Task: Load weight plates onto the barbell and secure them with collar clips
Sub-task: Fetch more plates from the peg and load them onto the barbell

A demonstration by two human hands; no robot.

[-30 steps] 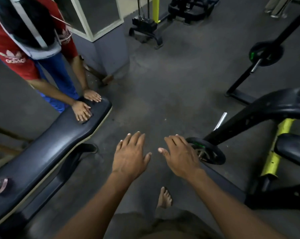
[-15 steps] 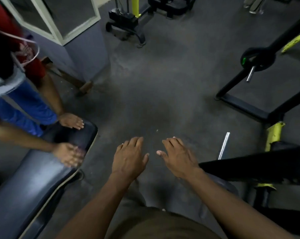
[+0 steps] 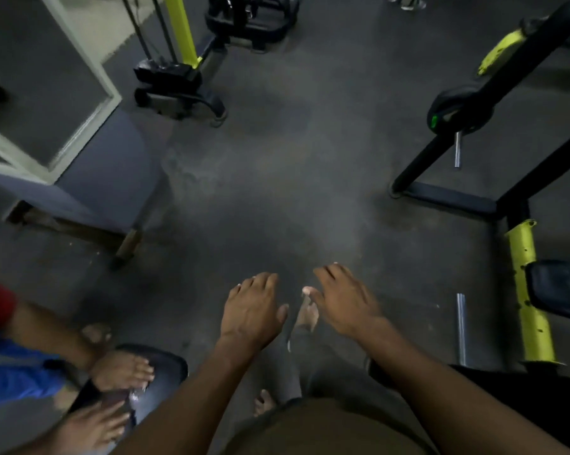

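Note:
My left hand (image 3: 252,310) and my right hand (image 3: 344,298) hover side by side over the grey gym floor, palms down, fingers relaxed and spread, holding nothing. A bare chrome barbell sleeve (image 3: 461,326) pokes out at the lower right beside a yellow upright (image 3: 528,290). Farther off at the upper right, a black weight plate (image 3: 459,108) with a green mark sits on a rack peg whose chrome tip (image 3: 456,149) points down. No collar clip shows.
Another person's hands (image 3: 119,369) rest on a black padded bench (image 3: 159,376) at the lower left. A black rack frame (image 3: 447,197) lies on the floor to the right. A cable machine base (image 3: 178,90) stands at the back; a grey pillar (image 3: 106,172) is at left.
The view has swung forward and rightward; the bench and the other person slid toward the lower left. The plate near my right hand has left the view. Both hands stay empty and spread.

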